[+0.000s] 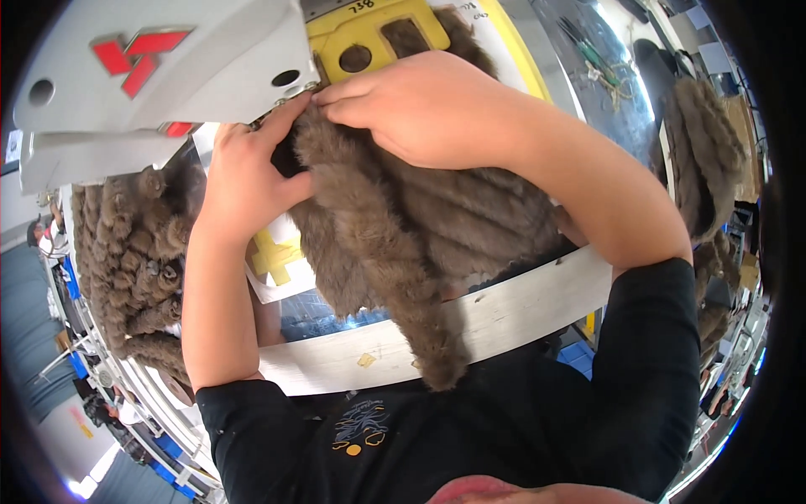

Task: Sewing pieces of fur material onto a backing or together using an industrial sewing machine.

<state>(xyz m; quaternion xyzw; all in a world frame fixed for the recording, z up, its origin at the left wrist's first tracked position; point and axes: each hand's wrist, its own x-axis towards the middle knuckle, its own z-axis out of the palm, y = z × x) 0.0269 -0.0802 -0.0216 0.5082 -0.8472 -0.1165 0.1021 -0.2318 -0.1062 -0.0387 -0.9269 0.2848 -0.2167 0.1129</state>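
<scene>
A brown fur piece (470,218) lies under the grey machine head (168,80), and a narrow fur strip (369,218) runs from there down over the table's near edge. My left hand (252,172) grips the fur's edge beside the machine, its thumb against the pile and its other fingers partly hidden by the machine. From the right, my right hand (420,105) pinches the same edge, fingertips close to those of my left hand. The stitching point between them is hidden.
Brown fur pieces (126,260) are heaped at the left, and more fur (705,160) hangs at the right. A yellow plate (369,38) with cut-outs sits beyond my hands. Green-handled tweezers or snips (609,71) lie far right. The white table edge (520,302) runs before me.
</scene>
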